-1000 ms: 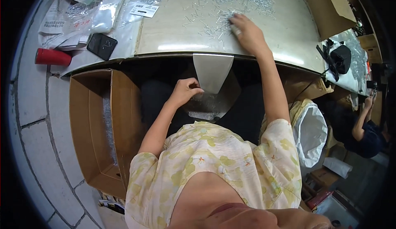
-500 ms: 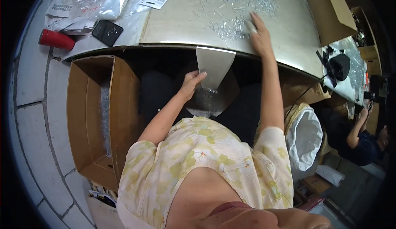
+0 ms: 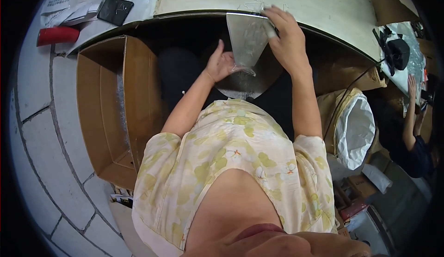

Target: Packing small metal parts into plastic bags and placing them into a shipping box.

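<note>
A light grey sheet-metal chute (image 3: 247,39) slopes down from the table's front edge, narrowing toward its lower end. My left hand (image 3: 222,65) is palm up beside that lower end, thumb raised and apart, fingers reaching under it. Shiny thin pieces (image 3: 244,70) show at those fingertips; their exact kind is too small to tell. My right hand (image 3: 287,37) lies over the chute's upper right corner, its fingers stretched toward the table edge, with a whitish wrap on one finger. Several thin bent wire pieces (image 3: 253,3) lie just beyond it. Below the chute, a grey metal pan (image 3: 249,85) rests between my legs.
A cardboard box (image 3: 141,104) stands at my left. On the left table end lie a black phone (image 3: 115,11), a red cylinder (image 3: 58,36) and plastic bags. A white-lined sack (image 3: 355,130) stands at right, with a cable near it; another person's arm (image 3: 410,113) shows farther right.
My right hand has come from the tabletop to the chute's upper end. My left hand has let go of the chute's side and turned palm up. The many wire pieces around the right hand have left view.
</note>
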